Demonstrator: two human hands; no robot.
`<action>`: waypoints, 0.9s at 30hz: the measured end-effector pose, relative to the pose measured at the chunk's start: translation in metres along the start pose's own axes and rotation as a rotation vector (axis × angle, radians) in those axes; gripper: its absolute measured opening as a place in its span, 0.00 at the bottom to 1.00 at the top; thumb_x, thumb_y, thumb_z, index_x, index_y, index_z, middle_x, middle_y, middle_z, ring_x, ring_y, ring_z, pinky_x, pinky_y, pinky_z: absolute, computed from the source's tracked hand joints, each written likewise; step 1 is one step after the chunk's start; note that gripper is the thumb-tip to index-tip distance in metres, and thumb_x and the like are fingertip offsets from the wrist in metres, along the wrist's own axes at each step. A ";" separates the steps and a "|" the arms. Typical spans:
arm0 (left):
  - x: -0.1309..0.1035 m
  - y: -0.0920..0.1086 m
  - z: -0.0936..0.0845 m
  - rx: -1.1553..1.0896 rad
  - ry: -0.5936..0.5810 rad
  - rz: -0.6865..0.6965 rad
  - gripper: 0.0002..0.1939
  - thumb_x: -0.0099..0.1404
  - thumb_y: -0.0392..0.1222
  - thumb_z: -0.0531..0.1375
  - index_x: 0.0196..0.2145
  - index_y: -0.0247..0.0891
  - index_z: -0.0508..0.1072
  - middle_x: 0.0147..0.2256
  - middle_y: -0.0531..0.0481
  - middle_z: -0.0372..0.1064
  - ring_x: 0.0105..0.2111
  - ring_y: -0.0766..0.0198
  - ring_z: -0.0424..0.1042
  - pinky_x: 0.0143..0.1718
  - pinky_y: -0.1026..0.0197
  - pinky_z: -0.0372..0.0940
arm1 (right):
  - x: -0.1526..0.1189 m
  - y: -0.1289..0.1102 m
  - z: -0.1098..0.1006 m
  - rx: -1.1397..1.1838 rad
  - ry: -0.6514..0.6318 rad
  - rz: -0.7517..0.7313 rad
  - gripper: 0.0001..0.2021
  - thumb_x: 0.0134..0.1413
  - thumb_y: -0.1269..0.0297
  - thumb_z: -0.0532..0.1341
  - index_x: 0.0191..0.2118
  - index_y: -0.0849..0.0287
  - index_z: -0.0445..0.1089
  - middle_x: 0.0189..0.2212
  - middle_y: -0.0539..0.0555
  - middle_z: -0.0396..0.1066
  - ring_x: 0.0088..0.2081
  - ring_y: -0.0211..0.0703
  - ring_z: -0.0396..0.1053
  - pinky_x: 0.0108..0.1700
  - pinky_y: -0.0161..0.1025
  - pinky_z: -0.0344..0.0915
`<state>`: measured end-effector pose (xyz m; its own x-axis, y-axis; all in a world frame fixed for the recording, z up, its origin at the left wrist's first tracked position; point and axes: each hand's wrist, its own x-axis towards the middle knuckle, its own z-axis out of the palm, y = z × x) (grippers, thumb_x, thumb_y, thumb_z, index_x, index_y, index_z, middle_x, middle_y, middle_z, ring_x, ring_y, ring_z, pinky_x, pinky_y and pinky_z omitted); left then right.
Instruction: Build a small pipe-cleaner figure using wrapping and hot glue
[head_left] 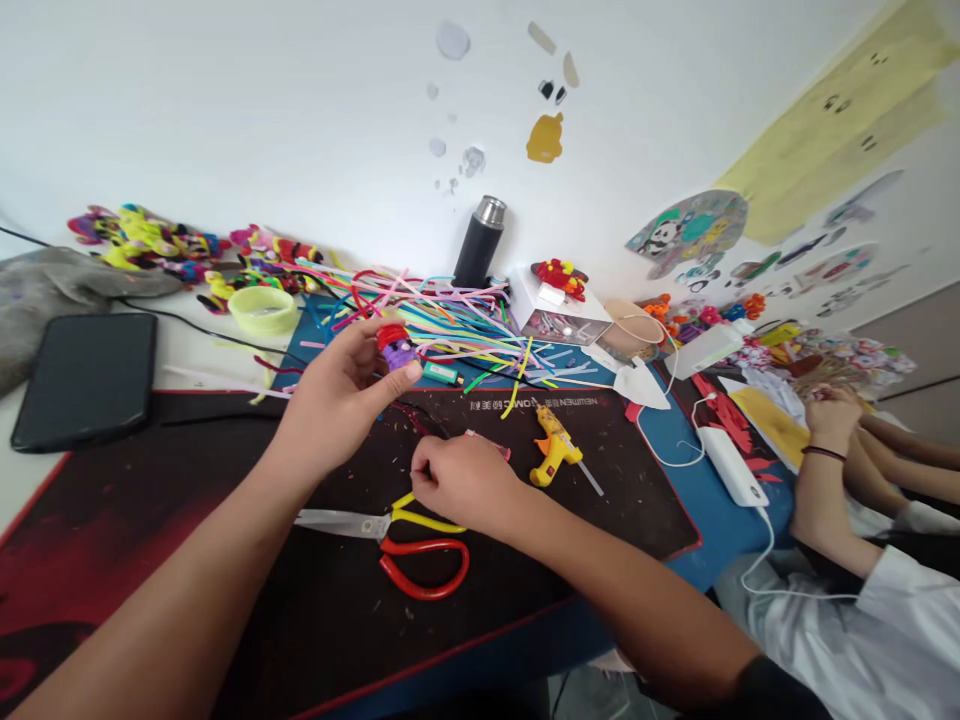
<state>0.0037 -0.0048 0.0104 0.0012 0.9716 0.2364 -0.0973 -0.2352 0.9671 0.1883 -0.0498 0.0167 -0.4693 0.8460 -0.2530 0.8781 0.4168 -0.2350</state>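
My left hand (334,395) pinches a small pipe-cleaner figure (397,347), purple with a red top, between thumb and fingers above the mat. My right hand (465,480) is closed, low over the mat to the right. Its fingertips are hidden, so what it holds, if anything, cannot be made out. Just behind it a thin dark strand and a small pinkish-red item (491,446) partly show. Red-and-yellow-handled scissors (424,547) lie in front of my right hand. A yellow glue gun (553,447) rests to its right, with a clear glue stick protruding.
Loose pipe cleaners (420,300) spread along the back, beside a green lighter-like item (441,373) and a black thermos (480,240). At left are a phone (86,380), a tape roll (262,310) and finished figures (150,235). Another person's arms (832,480) rest at right, near a white power bank (733,467).
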 end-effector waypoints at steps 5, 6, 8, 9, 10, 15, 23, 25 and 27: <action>0.002 0.000 0.000 -0.111 0.007 -0.106 0.35 0.59 0.56 0.83 0.58 0.43 0.80 0.51 0.46 0.84 0.53 0.51 0.81 0.54 0.54 0.75 | 0.003 0.012 0.005 0.418 0.194 0.062 0.02 0.65 0.70 0.69 0.41 0.56 0.79 0.23 0.44 0.73 0.26 0.39 0.70 0.33 0.37 0.58; 0.002 -0.001 0.000 -0.129 0.009 -0.132 0.36 0.57 0.55 0.84 0.58 0.42 0.80 0.49 0.47 0.84 0.50 0.52 0.82 0.49 0.56 0.75 | 0.005 0.015 0.005 0.508 0.235 0.062 0.02 0.64 0.70 0.69 0.40 0.56 0.78 0.23 0.42 0.71 0.25 0.38 0.67 0.33 0.36 0.58; 0.002 -0.002 -0.001 -0.147 0.016 -0.178 0.35 0.56 0.53 0.85 0.56 0.41 0.80 0.44 0.50 0.82 0.39 0.59 0.79 0.37 0.62 0.72 | 0.010 0.022 0.004 0.668 0.309 0.054 0.03 0.64 0.70 0.69 0.39 0.55 0.76 0.22 0.40 0.67 0.24 0.36 0.65 0.33 0.36 0.58; 0.002 -0.003 -0.001 -0.152 0.020 -0.196 0.35 0.56 0.51 0.85 0.56 0.41 0.80 0.42 0.51 0.81 0.34 0.62 0.77 0.33 0.63 0.69 | 0.012 0.025 0.003 0.733 0.337 0.051 0.03 0.64 0.69 0.69 0.39 0.55 0.75 0.22 0.40 0.67 0.24 0.36 0.65 0.32 0.36 0.57; 0.002 -0.003 -0.002 -0.157 0.019 -0.210 0.34 0.57 0.50 0.85 0.56 0.41 0.80 0.41 0.52 0.81 0.31 0.65 0.74 0.30 0.64 0.67 | 0.015 0.028 0.002 0.785 0.360 0.049 0.03 0.64 0.68 0.68 0.39 0.55 0.75 0.22 0.40 0.67 0.24 0.37 0.65 0.32 0.36 0.57; -0.001 0.001 0.003 -0.208 0.004 -0.283 0.36 0.54 0.44 0.86 0.58 0.43 0.82 0.37 0.53 0.81 0.33 0.65 0.74 0.32 0.66 0.69 | 0.029 0.032 -0.010 0.884 0.424 0.002 0.03 0.66 0.64 0.67 0.39 0.54 0.74 0.23 0.41 0.68 0.25 0.38 0.65 0.31 0.37 0.57; -0.003 -0.005 0.006 -0.270 -0.001 -0.428 0.41 0.43 0.32 0.86 0.56 0.47 0.84 0.43 0.52 0.82 0.47 0.57 0.80 0.45 0.64 0.74 | 0.037 0.028 -0.020 0.843 0.451 0.011 0.05 0.67 0.63 0.69 0.39 0.53 0.73 0.22 0.41 0.68 0.24 0.38 0.64 0.32 0.38 0.56; -0.004 -0.009 0.005 -0.271 -0.010 -0.434 0.40 0.47 0.33 0.86 0.58 0.47 0.83 0.46 0.51 0.83 0.50 0.57 0.81 0.47 0.64 0.75 | 0.036 0.030 -0.017 0.803 0.461 0.021 0.04 0.67 0.63 0.69 0.40 0.53 0.74 0.22 0.41 0.68 0.24 0.38 0.64 0.32 0.38 0.57; -0.006 -0.010 0.005 -0.273 -0.016 -0.434 0.38 0.53 0.36 0.85 0.59 0.47 0.83 0.48 0.51 0.83 0.50 0.58 0.81 0.48 0.65 0.75 | 0.035 0.032 -0.015 0.766 0.467 0.025 0.03 0.67 0.64 0.69 0.41 0.53 0.74 0.22 0.41 0.68 0.24 0.38 0.64 0.33 0.38 0.57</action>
<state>0.0094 -0.0080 0.0000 0.1147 0.9773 -0.1783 -0.3404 0.2073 0.9172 0.2016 -0.0014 0.0145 -0.2181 0.9707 0.1014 0.5062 0.2013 -0.8386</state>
